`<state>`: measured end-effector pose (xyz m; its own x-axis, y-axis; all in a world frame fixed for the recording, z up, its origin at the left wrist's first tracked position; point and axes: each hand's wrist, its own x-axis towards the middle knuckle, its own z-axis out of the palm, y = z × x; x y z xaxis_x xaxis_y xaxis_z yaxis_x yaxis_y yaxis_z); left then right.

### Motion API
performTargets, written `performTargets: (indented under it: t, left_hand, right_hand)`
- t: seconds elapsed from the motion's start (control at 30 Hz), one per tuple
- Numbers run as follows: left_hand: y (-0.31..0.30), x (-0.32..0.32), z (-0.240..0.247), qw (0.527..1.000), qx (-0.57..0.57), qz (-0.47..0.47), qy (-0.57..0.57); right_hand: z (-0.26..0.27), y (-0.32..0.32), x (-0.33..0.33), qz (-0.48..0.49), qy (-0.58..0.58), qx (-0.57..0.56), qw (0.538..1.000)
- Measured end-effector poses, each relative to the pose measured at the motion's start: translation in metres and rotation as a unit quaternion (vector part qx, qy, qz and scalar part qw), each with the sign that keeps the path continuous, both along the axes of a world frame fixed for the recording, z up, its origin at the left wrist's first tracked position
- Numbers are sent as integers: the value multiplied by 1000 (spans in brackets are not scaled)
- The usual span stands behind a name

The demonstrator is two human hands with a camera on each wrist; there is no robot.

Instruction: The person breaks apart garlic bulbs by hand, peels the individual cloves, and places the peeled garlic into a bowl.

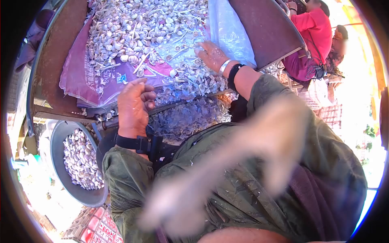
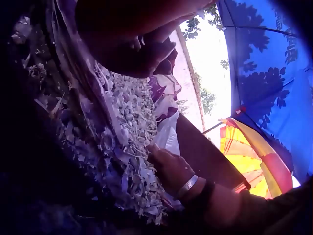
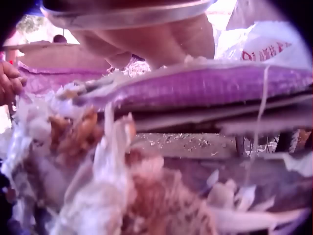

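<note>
Garlic cloves (image 1: 129,28) lie heaped on a purple woven sack (image 1: 87,77) spread over the work surface, among stems and papery skins (image 1: 190,87). My left hand (image 1: 133,107) hovers by the sack's near edge, its fingers loosely bent and nothing showing in them. In the left wrist view the left hand (image 2: 132,49) is a dark shape above the heap. Farther right, my right hand (image 1: 212,56) reaches palm down over the skins and stems, fingertips among them. In the right wrist view that hand (image 3: 151,44) is partly cut off by the top edge.
A grey bucket (image 1: 101,194) of garlic cloves stands at lower left, beside a crate (image 1: 93,227). Raised brown panels (image 1: 271,32) flank the heap. A person in red (image 1: 310,36) sits at upper right. Something pale and blurred (image 1: 243,150) crosses close before the head camera.
</note>
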<state>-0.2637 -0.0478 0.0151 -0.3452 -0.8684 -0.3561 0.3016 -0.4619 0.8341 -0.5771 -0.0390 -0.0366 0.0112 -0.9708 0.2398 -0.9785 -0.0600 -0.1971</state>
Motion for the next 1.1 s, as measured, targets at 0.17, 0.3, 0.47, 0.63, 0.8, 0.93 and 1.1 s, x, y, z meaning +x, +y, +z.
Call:
performTargets:
  t: [0.17,0.3,0.47,0.63,0.8,0.93,1.1]
  left_hand:
    - [-5,-6,-1,999,-14,-20,-22]
    - [-11,-5,-10,1000,-2,6,-11]
    - [-7,-9,-5,999,-10,-21,-28]
    - [-9,-7,-5,999,-8,-23,-37]
    - [-17,-9,-11,994,-28,-69,-82]
    - [-11,-20,-3,987,-48,-104,-110]
    - [-10,-28,-5,974,-131,-129,-132]
  right_hand:
    - [-11,10,18,161,148,3,976]
    - [13,32,33,173,-20,-21,984]
    - [41,20,56,198,-90,-75,973]
    - [32,0,84,186,50,47,980]
    - [30,-16,84,122,28,88,988]
    - [36,-18,83,86,-22,97,991]
    - [52,-5,91,152,-70,85,982]
